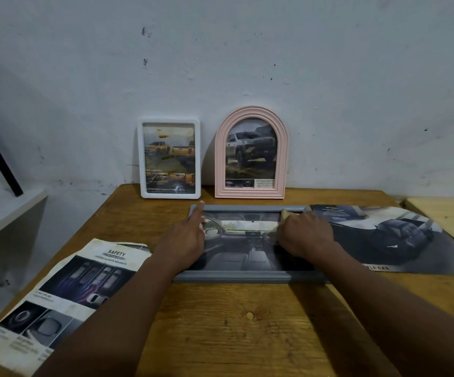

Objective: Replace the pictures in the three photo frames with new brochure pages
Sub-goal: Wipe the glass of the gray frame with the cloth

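- Head view: left hand [185,238] released, forefinger on a corner of the frame [247,277]; right hand [304,235] curled at its top edge, grip unclear.
- Page [84,281] beside the left hand reads "SAFETY".

scuffed white wall [220,50] behind wooden table [234,322] (white shelf [8,210] left)

- Dim, cool, even light is filling the scene; its source is not showing.
- A soft shadow is lying on the wall [247,50] between the white frame [170,195] and the pink frame [251,193].
- The wide lens is bending the edges of the table [220,322] outward toward the corners.
- Fine print on the safety brochure page [65,289] is smearing beyond reading.
- The right hand [306,235] is blurring slightly at its fingers.
- Compression is softening detail everywhere.
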Action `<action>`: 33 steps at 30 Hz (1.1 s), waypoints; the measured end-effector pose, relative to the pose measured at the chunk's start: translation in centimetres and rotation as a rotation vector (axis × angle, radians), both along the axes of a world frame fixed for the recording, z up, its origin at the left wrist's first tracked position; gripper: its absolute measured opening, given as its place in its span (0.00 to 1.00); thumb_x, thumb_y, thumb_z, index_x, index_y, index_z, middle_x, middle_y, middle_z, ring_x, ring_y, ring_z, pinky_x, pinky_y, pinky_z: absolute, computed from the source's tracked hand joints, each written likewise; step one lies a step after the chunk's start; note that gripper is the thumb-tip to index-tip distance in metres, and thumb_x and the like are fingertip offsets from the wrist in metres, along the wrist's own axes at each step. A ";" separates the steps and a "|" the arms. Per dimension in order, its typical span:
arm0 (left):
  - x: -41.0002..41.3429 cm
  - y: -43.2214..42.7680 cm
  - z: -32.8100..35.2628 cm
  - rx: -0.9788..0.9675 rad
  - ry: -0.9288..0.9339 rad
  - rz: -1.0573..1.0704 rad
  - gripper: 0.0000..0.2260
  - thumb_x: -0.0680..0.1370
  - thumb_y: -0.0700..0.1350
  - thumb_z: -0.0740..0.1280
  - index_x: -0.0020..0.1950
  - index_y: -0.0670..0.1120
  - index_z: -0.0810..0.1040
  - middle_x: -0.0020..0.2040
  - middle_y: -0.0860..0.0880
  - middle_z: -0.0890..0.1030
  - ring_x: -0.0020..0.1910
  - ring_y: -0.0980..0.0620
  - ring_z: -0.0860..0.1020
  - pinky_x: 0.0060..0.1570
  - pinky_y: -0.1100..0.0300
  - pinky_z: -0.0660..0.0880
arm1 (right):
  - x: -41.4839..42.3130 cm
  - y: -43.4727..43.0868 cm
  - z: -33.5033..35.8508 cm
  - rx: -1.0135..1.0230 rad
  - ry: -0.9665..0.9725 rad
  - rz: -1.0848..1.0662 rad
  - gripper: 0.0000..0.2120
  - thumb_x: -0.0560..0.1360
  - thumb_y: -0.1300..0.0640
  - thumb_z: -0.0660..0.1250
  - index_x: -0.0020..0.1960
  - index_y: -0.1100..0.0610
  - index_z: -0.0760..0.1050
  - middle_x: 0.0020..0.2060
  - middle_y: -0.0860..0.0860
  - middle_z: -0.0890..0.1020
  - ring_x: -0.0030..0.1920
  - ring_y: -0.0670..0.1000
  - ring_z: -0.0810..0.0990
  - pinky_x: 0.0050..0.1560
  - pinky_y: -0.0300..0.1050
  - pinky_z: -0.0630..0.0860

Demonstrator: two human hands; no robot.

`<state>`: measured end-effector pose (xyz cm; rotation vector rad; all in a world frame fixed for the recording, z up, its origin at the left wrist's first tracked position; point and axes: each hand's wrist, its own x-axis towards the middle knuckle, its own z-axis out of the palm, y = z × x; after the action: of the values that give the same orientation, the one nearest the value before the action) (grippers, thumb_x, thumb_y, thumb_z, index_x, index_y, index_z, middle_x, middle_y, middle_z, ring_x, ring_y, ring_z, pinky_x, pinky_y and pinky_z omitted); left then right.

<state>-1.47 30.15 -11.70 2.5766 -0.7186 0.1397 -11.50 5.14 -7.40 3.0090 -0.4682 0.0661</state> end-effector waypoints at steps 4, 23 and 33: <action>0.0 0.0 0.0 -0.035 0.025 0.016 0.29 0.85 0.46 0.56 0.84 0.54 0.46 0.60 0.45 0.83 0.52 0.46 0.81 0.53 0.44 0.78 | -0.2 1.8 -1.8 0.018 -0.041 -0.053 0.22 0.80 0.47 0.52 0.56 0.60 0.78 0.56 0.60 0.81 0.58 0.61 0.76 0.61 0.56 0.71; -0.3 0.7 -0.1 -0.232 -0.020 0.089 0.32 0.84 0.43 0.57 0.84 0.54 0.46 0.76 0.46 0.72 0.62 0.45 0.78 0.60 0.47 0.75 | 3.0 10.9 -0.9 0.477 0.037 0.480 0.16 0.83 0.53 0.59 0.69 0.54 0.73 0.68 0.57 0.73 0.65 0.59 0.72 0.63 0.51 0.70; -0.1 -0.5 1.1 0.252 -0.091 -0.083 0.30 0.85 0.49 0.55 0.83 0.56 0.42 0.70 0.45 0.78 0.55 0.44 0.80 0.55 0.46 0.78 | -0.6 5.1 0.2 0.220 0.140 0.487 0.26 0.80 0.53 0.64 0.77 0.47 0.64 0.76 0.54 0.66 0.69 0.57 0.72 0.67 0.54 0.71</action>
<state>-1.55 29.62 -10.59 2.7868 -0.9292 0.1497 -12.10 10.26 -7.18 3.2349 0.2950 -0.1707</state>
